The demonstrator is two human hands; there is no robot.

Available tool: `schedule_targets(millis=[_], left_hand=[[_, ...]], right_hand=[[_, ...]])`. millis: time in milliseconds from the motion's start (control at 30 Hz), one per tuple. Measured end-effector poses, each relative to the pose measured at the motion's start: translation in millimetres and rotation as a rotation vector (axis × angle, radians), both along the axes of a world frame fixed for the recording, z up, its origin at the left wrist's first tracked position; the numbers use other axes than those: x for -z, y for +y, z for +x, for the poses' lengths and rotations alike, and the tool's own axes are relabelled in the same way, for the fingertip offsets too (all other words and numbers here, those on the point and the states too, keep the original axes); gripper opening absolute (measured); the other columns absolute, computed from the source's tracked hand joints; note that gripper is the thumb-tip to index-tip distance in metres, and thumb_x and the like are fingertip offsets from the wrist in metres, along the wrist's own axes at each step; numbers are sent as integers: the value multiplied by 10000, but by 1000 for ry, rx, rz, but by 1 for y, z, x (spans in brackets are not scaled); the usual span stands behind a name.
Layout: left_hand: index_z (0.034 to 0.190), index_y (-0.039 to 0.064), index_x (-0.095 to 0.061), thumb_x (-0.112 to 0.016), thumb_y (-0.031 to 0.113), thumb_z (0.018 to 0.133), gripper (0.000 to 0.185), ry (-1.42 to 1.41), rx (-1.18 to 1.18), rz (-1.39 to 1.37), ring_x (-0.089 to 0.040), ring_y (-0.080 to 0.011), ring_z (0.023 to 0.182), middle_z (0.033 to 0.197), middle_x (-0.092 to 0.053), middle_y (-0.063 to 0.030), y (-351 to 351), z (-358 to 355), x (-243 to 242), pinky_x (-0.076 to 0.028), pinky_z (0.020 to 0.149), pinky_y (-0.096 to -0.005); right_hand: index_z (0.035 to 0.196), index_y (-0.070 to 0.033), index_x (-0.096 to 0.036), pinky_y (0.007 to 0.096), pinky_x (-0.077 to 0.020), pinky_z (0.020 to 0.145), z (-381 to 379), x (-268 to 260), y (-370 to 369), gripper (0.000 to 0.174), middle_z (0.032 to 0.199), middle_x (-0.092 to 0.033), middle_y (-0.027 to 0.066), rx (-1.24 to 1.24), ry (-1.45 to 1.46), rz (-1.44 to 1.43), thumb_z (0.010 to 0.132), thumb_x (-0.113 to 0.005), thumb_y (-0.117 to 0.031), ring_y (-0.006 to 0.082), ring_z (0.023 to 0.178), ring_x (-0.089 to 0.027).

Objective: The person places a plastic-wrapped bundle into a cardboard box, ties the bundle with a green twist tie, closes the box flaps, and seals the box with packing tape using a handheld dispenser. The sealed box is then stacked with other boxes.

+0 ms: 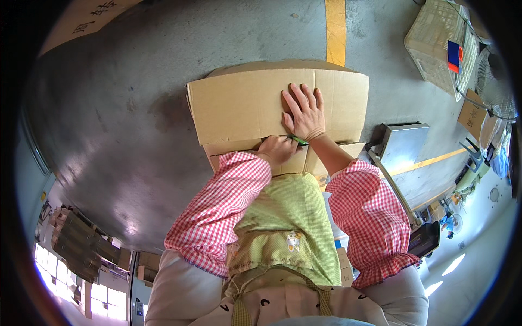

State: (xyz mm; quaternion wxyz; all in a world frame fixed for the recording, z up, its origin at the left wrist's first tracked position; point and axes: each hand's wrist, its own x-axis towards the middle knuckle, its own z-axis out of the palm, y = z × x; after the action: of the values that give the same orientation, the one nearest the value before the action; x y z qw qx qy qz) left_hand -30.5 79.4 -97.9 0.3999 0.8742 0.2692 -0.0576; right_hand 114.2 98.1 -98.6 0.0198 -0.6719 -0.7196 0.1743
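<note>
A large brown cardboard box [244, 108] stands before me, a broad flap folded over its top. My right hand [305, 116] rests palm down on this flap, its fingers a little spread and tan bands around the wrist. Closer to my apron, my left hand [279, 150] is closed in a fist at the flap's near edge. From it a slim green-and-black tool [298, 140] sticks out towards my right wrist. Its kind cannot be told, as the fist and wrist hide part of it. A narrower near flap [346, 157] stands out below the right forearm.
To the right is a metal platform scale [403, 142] with a post. Beyond it stand a pale plastic crate [438, 45], a fan [495, 81] and a cardboard box [473, 116]. Another carton [87, 24] is at the upper left. A person in blue [448, 223] is far off right.
</note>
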Motion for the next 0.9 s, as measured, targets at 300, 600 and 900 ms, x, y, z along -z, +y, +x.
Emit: schedule_targets(millis=[300,600,900], left_hand=[[1089,27,-521,-623,339,794,441,-186,-253,232,-511,-284,1070,1152,-512,-151,-8,-13,-43,-436,910,-387],[1086,51,-520,-620,301,802,391,-156,-217,215,-581,-221,901,1043,-546,-89,-9,-7,-26,-500,756,-352],[946,131,-568,-568,217,832,142,-111,-154,-142,-593,-231,610,762,-555,-47,-19,-26,19,-485,545,-384]], right_hand=[[1298,-226,-458,513,-169,1073,3,4,3,543,1393,-376,21,5,69,26,776,-533,-354,252,1275,-337],[1302,-237,-451,520,-180,1065,2,-1,6,541,1398,-369,10,2,90,71,782,-536,-362,240,1268,-345],[1279,-153,-484,507,-186,1060,-4,-23,-25,477,1361,-424,46,151,127,129,825,-527,-293,256,1240,-383]])
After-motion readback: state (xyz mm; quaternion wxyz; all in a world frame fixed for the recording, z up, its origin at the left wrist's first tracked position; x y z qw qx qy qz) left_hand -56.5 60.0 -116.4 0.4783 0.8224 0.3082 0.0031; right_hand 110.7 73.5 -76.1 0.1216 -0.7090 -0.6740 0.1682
